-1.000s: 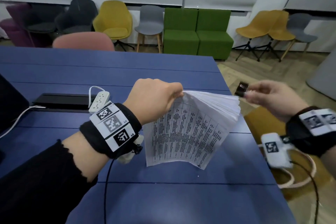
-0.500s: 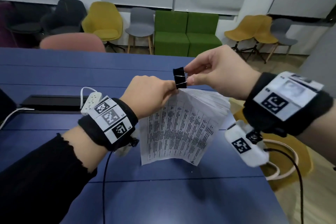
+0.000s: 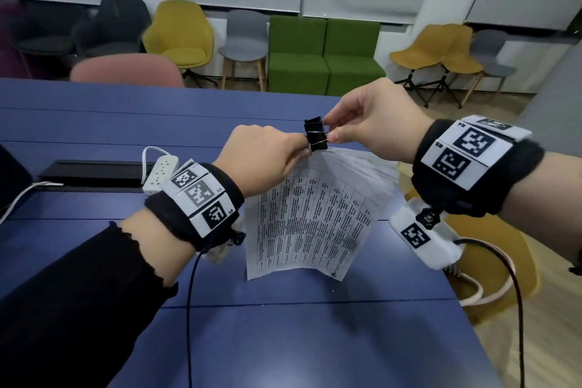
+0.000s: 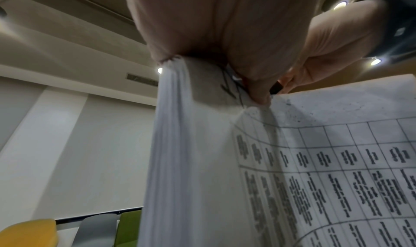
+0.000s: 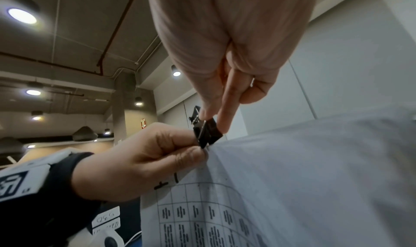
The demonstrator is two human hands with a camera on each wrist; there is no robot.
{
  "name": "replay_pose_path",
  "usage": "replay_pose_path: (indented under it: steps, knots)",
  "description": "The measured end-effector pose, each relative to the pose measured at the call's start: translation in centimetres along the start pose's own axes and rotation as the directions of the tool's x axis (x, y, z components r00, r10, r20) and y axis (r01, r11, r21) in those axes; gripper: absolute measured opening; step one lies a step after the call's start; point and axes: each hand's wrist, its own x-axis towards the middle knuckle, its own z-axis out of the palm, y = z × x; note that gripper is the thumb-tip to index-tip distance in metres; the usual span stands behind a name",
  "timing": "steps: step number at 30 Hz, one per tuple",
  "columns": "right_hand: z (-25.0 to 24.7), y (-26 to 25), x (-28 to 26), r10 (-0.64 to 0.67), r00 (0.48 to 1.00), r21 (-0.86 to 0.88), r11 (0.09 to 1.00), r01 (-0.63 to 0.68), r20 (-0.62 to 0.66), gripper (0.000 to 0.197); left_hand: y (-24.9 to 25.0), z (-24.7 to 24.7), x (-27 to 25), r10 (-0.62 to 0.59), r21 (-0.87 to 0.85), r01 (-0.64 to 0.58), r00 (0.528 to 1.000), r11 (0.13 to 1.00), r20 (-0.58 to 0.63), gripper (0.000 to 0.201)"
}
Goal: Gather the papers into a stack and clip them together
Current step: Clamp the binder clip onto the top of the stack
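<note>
Right hand (image 3: 371,123) pinches black binder clip (image 3: 316,137) by its wire handles, thumb and forefinger. Clip sits at top corner of paper stack (image 3: 318,217). Left hand (image 3: 264,157) pinches that same corner, fingers curled, just beside the clip. Stack hangs above blue counter (image 3: 283,340), sheets fanned on the far side.

At centre frame, the left hand's (image 3: 267,156) grip covers the top corner of the white printed paper stack (image 3: 310,220). The small black metal binder clip's (image 3: 316,138) mouth is hidden there. The table print is too blurred to read.
</note>
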Motion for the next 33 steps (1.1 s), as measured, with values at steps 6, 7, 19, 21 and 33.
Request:
replay_pose_path:
  steps: [6,7,19,21,33]
  knots:
    - [-0.1,-0.9,0.0,-0.054,0.998,-0.158,0.986,0.056,0.016,0.021,-0.1,0.2,-0.1,0.01,-0.023,-0.011,0.999,1.0,-0.042,0.038]
    - [-0.1,-0.9,0.0,-0.055,0.998,-0.181,0.982,0.059,0.026,0.021,-0.1,0.3,-0.2,0.014,-0.034,-0.015,0.999,0.999,-0.052,0.039]
    - [-0.8,-2.6,0.9,-0.026,0.973,-0.47,0.872,0.134,0.23,0.02,-0.2,1.1,-0.3,0.01,-0.102,-0.02,0.995,0.995,-0.095,0.045]
    - [-0.6,-3.2,1.2,-0.03,0.963,-0.528,0.832,0.172,0.267,0.02,-0.1,1.0,-0.3,0.013,-0.13,-0.025,0.996,0.991,-0.093,0.053]
    - [0.7,-5.7,2.2,0.045,0.863,-0.776,0.464,0.428,0.503,0.017,0.0,1.3,-0.2,0.026,-0.119,-0.04,0.993,0.992,-0.113,0.037]
